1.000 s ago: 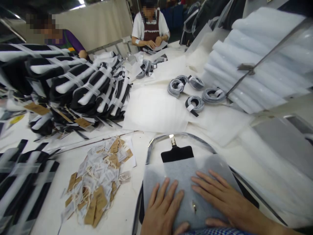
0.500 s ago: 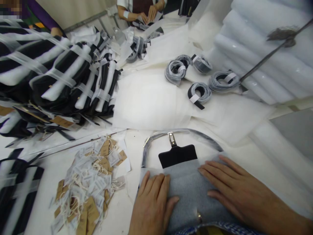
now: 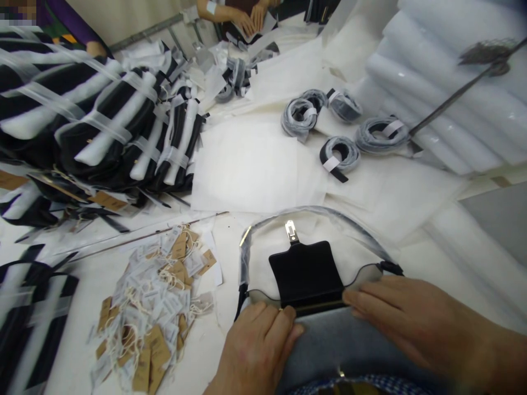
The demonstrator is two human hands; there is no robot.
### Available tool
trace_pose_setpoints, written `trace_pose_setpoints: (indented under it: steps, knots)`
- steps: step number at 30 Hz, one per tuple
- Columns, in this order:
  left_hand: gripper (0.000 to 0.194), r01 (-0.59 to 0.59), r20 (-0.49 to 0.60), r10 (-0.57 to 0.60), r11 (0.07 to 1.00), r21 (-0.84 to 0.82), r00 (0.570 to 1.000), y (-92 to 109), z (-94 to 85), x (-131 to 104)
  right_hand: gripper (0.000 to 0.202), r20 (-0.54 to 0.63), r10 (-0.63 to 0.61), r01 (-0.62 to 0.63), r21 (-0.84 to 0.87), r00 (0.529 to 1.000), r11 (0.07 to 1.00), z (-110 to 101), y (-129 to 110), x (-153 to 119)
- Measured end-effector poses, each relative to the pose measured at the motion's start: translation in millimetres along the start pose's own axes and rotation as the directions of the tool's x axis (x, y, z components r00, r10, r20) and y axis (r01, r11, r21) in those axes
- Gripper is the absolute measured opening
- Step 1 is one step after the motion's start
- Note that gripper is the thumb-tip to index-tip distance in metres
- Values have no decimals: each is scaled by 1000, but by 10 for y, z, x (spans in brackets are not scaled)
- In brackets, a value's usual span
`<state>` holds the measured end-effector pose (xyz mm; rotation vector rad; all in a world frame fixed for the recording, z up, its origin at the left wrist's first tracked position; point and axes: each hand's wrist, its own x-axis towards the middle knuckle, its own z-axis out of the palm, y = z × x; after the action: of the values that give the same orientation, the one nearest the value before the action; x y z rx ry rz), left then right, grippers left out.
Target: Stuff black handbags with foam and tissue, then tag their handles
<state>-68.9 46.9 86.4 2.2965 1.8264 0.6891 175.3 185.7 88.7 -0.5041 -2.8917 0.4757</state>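
At the far left, black bags with white padding (image 3: 111, 120) lie piled on a white table (image 3: 74, 351). Right of them, nearer the wearer, is a loose heap of brown and white tags (image 3: 156, 312). Beyond, another person's hands (image 3: 249, 22) touch pale sheet material. Front and center, the left hand (image 3: 261, 343) is closed, fingers curled over the upper edge of a gray-covered handbag (image 3: 337, 345). The bag lies close to the wearer, its black flap (image 3: 307, 271) and metal clasp (image 3: 291, 230) pointing away, inside its arched handle (image 3: 307, 209). Coiled straps (image 3: 349, 153) sit farther back. The right hand (image 3: 403, 318) is closed over the bag's edge, thumb hidden. White padded bundles (image 3: 444, 88) are stacked upper right.
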Motion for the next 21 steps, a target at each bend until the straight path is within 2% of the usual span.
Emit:
trace_pose_setpoints:
  steps: [3, 8, 10, 13, 17, 21]
  knots:
    - [22, 74, 40, -76, 996, 55, 996, -25, 109, -12, 29, 88, 8, -5, -29, 996, 1000, 120, 55, 116]
    - [28, 162, 135, -166, 986, 41, 977, -108, 242, 14, 17, 160, 67, -66, -8, 985, 998, 301, 147, 256]
    - [27, 169, 151, -168, 986, 5, 974, -135, 261, 28, 21, 134, 70, -74, 21, 988, 997, 324, 170, 231]
    - [25, 175, 160, -169, 984, -22, 973, -157, 267, 22, 27, 27, 77, -78, 50, 997, 996, 303, 192, 129]
    - [20, 155, 108, -148, 987, -53, 983, -162, 262, -19, 20, -113, 79, -83, -30, 990, 996, 222, 233, -9]
    - [19, 131, 49, -127, 989, -74, 991, -169, 249, -30, 22, -98, 47, -55, -82, 994, 995, 130, 261, -48]
